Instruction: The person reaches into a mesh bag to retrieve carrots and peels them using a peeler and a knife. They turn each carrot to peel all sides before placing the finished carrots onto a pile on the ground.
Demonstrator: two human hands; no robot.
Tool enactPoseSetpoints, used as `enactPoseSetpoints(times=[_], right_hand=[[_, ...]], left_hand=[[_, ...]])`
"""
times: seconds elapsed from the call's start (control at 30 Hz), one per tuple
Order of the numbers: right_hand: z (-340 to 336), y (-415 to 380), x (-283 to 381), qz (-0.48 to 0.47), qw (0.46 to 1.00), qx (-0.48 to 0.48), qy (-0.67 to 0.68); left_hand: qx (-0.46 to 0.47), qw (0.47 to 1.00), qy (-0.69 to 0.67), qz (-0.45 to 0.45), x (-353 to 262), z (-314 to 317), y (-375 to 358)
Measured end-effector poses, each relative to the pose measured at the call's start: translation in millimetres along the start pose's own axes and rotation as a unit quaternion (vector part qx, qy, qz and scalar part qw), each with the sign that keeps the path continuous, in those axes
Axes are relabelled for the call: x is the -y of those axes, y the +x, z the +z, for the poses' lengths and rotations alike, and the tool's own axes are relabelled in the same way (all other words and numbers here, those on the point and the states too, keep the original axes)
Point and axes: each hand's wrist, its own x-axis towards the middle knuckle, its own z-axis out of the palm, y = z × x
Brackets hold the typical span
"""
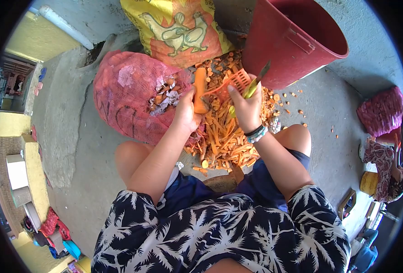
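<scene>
A peeled-looking orange carrot (200,88) stands upright in my left hand (187,109), whose fingers are wrapped round its side. My right hand (248,102) is closed on a knife (256,82) with a yellow-green handle, its dark blade pointing up and away. An orange slotted piece like a small basket or grater (238,82) lies against the thumb of that hand; how it is held is unclear. Below both hands a heap of carrot peels and pieces (224,141) covers the floor between my legs.
A red mesh sack (133,98) bulges at the left, open toward the heap. Behind stand a yellow-and-orange sack (178,34) with printed birds and a tall red bin (278,45). A purple sack (381,111) and a seated person (385,168) are at the far right.
</scene>
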Motion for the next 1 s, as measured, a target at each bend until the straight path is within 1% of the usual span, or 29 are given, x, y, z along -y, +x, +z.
enactPoseSetpoints(times=[0.03, 0.07, 0.1, 0.2, 0.27, 0.3, 0.37, 0.4, 0.43, 0.47, 0.5, 0.53, 0.57, 0.6, 0.63, 0.7, 0.73, 0.77, 0.83, 0.87, 0.9, 0.97, 1.0], right_hand=[[1, -3, 0, 0.000, 1.000, -0.001, 0.000], [1, -5, 0, -0.015, 1.000, -0.002, -0.015], [2, -5, 0, -0.029, 0.999, -0.003, -0.028], [3, -4, -4, -0.026, 0.999, 0.000, -0.031], [2, -2, -7, -0.027, 0.999, 0.000, -0.026], [1, 3, -11, -0.018, 0.999, 0.014, -0.039], [-1, 15, -29, -0.010, 0.998, 0.030, -0.053], [-1, 25, -40, 0.003, 0.997, 0.029, -0.068], [-4, 37, -50, 0.016, 0.996, 0.030, -0.082], [-8, 49, -37, 0.016, 0.996, 0.012, -0.087], [-20, 67, -47, -0.033, 0.996, -0.014, -0.087], [-30, 78, -43, -0.009, 0.992, -0.048, -0.117], [-32, 85, -45, -0.099, 0.982, -0.088, -0.138], [-36, 86, -48, -0.084, 0.979, -0.114, -0.144], [-39, 86, -52, -0.071, 0.976, -0.141, -0.152], [-31, 73, -40, -0.052, 0.982, -0.113, -0.140], [-27, 67, -36, -0.075, 0.982, -0.096, -0.142], [-28, 65, -35, -0.075, 0.983, -0.093, -0.143], [-31, 62, -34, -0.080, 0.986, -0.081, -0.124], [-34, 64, -34, -0.056, 0.990, -0.085, -0.095], [-35, 64, -36, -0.057, 0.990, -0.084, -0.096], [-37, 64, -32, -0.006, 0.995, -0.090, -0.043], [-36, 60, -28, 0.017, 0.996, -0.077, -0.034]], left_hand=[[-0.057, 0.998, 0.010, 0.005, 1, 8, -3], [-0.055, 0.998, -0.008, 0.024, 6, 6, 3], [-0.055, 0.998, -0.008, 0.025, 11, 2, 6], [-0.049, 0.998, -0.004, 0.029, 14, 8, 2], [-0.079, 0.995, 0.000, 0.061, 12, 19, -5], [-0.079, 0.995, -0.001, 0.061, 15, 14, -3], [-0.055, 0.997, 0.048, 0.031, 20, -1, 2], [-0.056, 0.997, 0.047, 0.034, 17, -1, 1], [-0.041, 0.995, 0.091, 0.026, 15, -1, -2], [-0.028, 0.990, 0.135, 0.019, 13, -1, -6], [-0.032, 0.990, 0.134, 0.024, 13, 0, -11], [-0.032, 0.989, 0.146, -0.019, 15, 2, -16], [-0.031, 0.985, 0.157, -0.063, 16, 3, -19], [0.039, 0.988, 0.125, -0.079, 16, -2, -18], [0.038, 0.988, 0.127, -0.076, 13, -2, -17], [0.067, 0.994, 0.063, -0.052, 8, -1, -9], [0.064, 0.996, 0.042, -0.035, 6, -4, -4], [0.060, 0.997, 0.028, -0.026, 7, -9, 2], [0.011, 1.000, 0.000, -0.018, 10, -17, 17], [0.011, 1.000, -0.001, -0.018, 9, -16, 18], [0.002, 1.000, -0.012, -0.016, 8, -14, 19], [-0.006, 1.000, -0.024, -0.014, 7, -11, 23], [-0.002, 1.000, -0.029, 0.003, 6, -11, 25]])
